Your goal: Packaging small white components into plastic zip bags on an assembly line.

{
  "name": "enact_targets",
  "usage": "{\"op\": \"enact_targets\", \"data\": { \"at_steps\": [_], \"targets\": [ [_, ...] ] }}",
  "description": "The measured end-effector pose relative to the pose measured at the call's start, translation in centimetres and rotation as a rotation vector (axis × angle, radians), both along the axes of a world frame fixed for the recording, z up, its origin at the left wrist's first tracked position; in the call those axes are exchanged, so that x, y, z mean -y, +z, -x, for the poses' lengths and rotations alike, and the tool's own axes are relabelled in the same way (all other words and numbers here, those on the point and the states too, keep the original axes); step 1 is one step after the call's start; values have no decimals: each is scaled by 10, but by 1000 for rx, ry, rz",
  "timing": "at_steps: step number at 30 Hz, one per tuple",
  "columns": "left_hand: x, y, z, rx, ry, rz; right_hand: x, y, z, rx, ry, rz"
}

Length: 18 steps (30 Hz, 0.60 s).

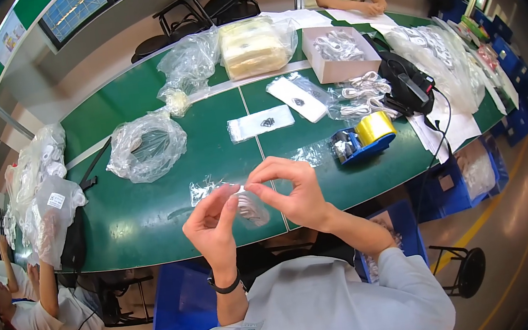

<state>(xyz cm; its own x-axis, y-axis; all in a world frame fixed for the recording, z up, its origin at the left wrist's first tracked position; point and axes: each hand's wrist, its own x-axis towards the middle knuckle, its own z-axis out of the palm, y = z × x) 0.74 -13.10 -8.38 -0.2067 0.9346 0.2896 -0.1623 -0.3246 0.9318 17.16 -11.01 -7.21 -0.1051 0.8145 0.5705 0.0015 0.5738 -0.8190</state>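
Observation:
Both my hands meet over the near edge of the green table (172,222), thumbs and forefingers pinched. Between them hangs a small clear plastic bag (254,212) with what looks like a coiled white cable inside. My left hand (212,219) holds the bag's upper left part. My right hand (295,191) pinches its top edge from the other side; the exact fingertip contact is too small to make out. Just beyond the hands lies a crinkled piece of clear film (204,189). To the right stands a blue tape dispenser (367,142) with a yellow roll.
Flat packets (261,124) and bagged white cables (363,90) lie mid-table. Behind them stand a white box of cables (341,53) and a wrapped yellowish stack (254,47). A black bag (407,81) is at right. Blue bins (179,307) flank me; co-workers sit left and opposite.

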Motion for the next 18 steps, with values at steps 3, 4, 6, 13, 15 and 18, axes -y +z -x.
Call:
{"op": "enact_targets", "data": {
  "at_steps": [3, 4, 6, 13, 15, 18],
  "targets": [
    [-1, -10, 12, 37, -206, -21, 1, 3, -3, -11, -19, 9],
    [-1, -9, 11, 35, -209, -24, 2, 3, -3, -14, -29, 15],
    [-1, -7, 10, 6, -251, -37, 3, 6, -4, -29, -15, 17],
    [-7, -14, 5, -15, -316, -161, 6, 9, -8, -78, 24, 87],
    [-6, -13, 2, 54, -292, -35, 7, 11, -8, -70, 18, 86],
    [-6, -12, 1, 133, -271, 0, 6, 10, -8, -76, 14, 96]
  ]
}}
